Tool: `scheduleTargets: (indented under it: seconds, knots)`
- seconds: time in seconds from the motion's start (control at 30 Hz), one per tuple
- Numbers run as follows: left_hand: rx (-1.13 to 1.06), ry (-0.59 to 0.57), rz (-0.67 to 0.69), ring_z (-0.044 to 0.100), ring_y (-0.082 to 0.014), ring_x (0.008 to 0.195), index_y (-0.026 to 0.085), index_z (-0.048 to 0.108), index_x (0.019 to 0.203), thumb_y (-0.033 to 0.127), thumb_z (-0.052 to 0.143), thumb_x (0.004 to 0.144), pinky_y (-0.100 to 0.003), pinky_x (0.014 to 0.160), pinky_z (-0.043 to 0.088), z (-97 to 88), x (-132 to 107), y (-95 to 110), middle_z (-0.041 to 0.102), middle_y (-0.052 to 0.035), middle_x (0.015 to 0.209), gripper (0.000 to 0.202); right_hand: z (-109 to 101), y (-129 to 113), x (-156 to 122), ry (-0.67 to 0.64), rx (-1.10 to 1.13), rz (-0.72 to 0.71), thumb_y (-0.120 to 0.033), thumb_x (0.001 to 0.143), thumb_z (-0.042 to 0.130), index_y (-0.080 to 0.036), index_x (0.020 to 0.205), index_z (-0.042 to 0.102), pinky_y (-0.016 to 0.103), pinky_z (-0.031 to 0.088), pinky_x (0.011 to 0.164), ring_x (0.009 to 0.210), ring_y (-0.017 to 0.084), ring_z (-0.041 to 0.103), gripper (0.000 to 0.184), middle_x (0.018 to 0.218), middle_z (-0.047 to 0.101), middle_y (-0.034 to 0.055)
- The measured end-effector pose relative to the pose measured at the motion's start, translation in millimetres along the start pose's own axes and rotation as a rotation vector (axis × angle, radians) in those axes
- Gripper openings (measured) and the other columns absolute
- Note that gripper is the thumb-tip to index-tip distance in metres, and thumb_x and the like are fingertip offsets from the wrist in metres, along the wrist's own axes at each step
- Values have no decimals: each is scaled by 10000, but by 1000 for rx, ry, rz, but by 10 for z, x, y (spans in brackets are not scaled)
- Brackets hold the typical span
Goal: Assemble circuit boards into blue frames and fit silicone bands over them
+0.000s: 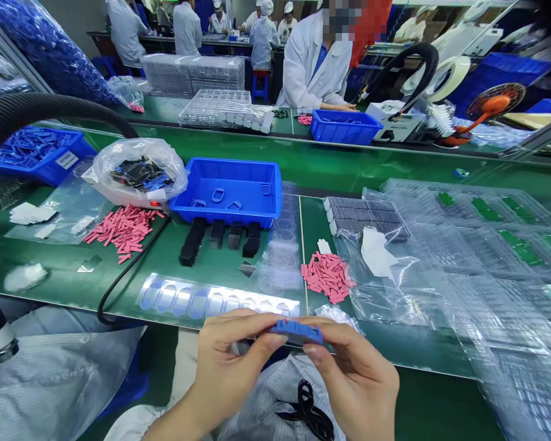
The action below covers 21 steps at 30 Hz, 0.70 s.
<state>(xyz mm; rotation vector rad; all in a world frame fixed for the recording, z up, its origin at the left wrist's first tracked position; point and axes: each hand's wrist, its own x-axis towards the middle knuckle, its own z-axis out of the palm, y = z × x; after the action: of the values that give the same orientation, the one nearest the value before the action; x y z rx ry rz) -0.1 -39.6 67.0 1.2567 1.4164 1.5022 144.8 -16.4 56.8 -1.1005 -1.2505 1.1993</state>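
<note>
Both my hands hold one small blue plastic part (297, 331) just in front of the green bench's near edge. My left hand (229, 361) pinches its left end with thumb and fingers closed. My right hand (353, 373) grips its right end, fingers curled around it. Beyond them on the bench lie a strip of clear oval film pieces (211, 300) and a heap of small pink strips (328, 275).
A blue bin (229, 193) holds a few blue frames, with black blocks (220, 239) in front. A second pink strip pile (122, 229), a bag of dark parts (140, 174), clear trays (463, 257) at right, a black hose (37, 113) at left. People in white coats work behind.
</note>
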Motion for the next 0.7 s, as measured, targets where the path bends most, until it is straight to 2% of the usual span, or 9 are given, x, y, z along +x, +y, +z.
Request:
scheduleTargets:
  seconds: [0.1, 0.2, 0.27, 0.3, 0.4, 0.47, 0.57, 0.63, 0.7]
  knots:
    - [-14, -93, 16, 699, -120, 687, 304, 766, 859, 117, 684, 739, -172, 674, 531, -39, 1, 21, 782, 32, 768, 237, -62, 40, 27, -104, -27, -153, -156, 752, 684, -286, 822, 733, 314, 581, 702, 799, 213, 699, 155, 836, 747, 25]
    - [-56, -175, -54, 719, -159, 755, 295, 757, 918, 226, 722, 726, -201, 722, 550, -61, -5, 44, 785, 4, 842, 208, -180, 135, 50, -128, -157, -360, -47, 755, 636, -329, 989, 710, 362, 572, 778, 864, 227, 697, 375, 943, 741, 8]
    - [-62, -188, -90, 727, -174, 773, 299, 756, 917, 254, 756, 688, -207, 734, 562, -54, -12, 51, 782, -3, 863, 233, -248, 194, 47, -113, -240, -462, -29, 735, 655, -364, 1068, 678, 366, 571, 790, 846, 226, 701, 473, 958, 739, -10]
    - [-48, -168, -89, 730, -175, 788, 306, 759, 896, 233, 772, 667, -204, 750, 563, -44, -17, 51, 780, 1, 877, 241, -273, 214, 41, -116, -256, -453, -51, 716, 692, -377, 1085, 667, 349, 581, 766, 808, 220, 706, 493, 937, 743, -18]
    - [61, -74, -8, 730, -172, 821, 325, 750, 901, 156, 804, 611, -192, 782, 563, -10, -41, 24, 772, 16, 915, 340, -300, 239, 22, -144, -120, -207, -254, 659, 793, -360, 1049, 691, 281, 603, 638, 690, 206, 712, 416, 834, 754, -8]
    - [133, -55, 85, 731, -173, 818, 335, 702, 1035, 160, 823, 586, -198, 789, 566, 8, -64, -12, 770, 19, 931, 497, -290, 232, 23, -165, 27, -10, -359, 652, 788, -313, 979, 725, 254, 597, 578, 653, 206, 712, 336, 776, 754, 19]
    - [223, -69, 218, 724, -169, 859, 353, 571, 1224, 166, 814, 611, -212, 841, 550, 28, -89, -65, 762, 18, 980, 685, -244, 196, 43, -159, 134, 192, -342, 667, 773, -261, 883, 746, 240, 582, 561, 603, 189, 700, 233, 700, 746, 36]
    - [276, -56, 288, 720, -165, 874, 344, 546, 1251, 163, 795, 641, -207, 854, 541, 39, -86, -85, 759, 5, 1001, 683, -201, 155, 57, -110, 169, 290, -339, 654, 779, -247, 851, 745, 226, 567, 561, 573, 163, 681, 220, 671, 739, 28]
    - [303, -43, 334, 723, -168, 861, 312, 587, 1212, 167, 786, 652, -196, 828, 550, 43, -68, -95, 763, -17, 992, 612, -156, 109, 66, -55, 205, 342, -359, 636, 786, -239, 831, 743, 205, 545, 550, 549, 138, 659, 233, 658, 734, 20]
